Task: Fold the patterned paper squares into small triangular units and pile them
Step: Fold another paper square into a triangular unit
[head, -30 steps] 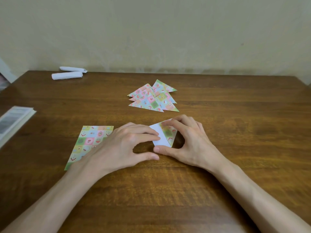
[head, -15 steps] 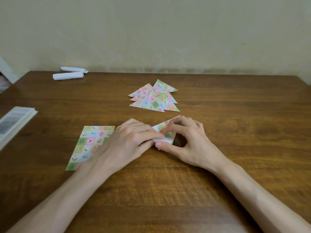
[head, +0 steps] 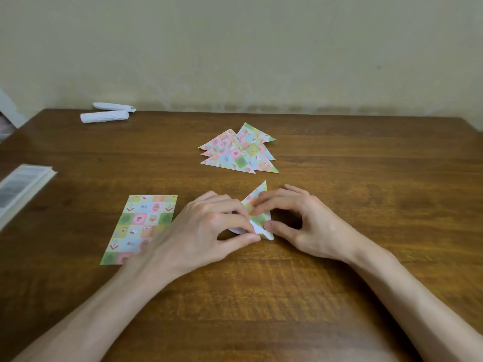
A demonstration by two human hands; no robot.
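Two-handed pinch on one half-folded unit (head: 257, 205)

Brown wooden tabletop (head: 366, 165) fills the view, and at its 9 o'clock edge the frame cuts off a printed booklet (head: 21, 189). The left hand (head: 203, 228) and right hand (head: 308, 223) meet at centre. The left wrist hides a corner of the flat patterned sheet (head: 141, 226) at 8 o'clock. The pile of finished triangles (head: 239, 152) lies at 12 o'clock. Both hands' curled fingertips pinch the half-folded unit. It is pastel-checked with a white underside, and its lower fold is hard to read.

Head-worn view, down over table (head: 339, 158)

Two white rolls (head: 104, 116), one flat sheet (head: 142, 226), one triangle pile (head: 235, 155).
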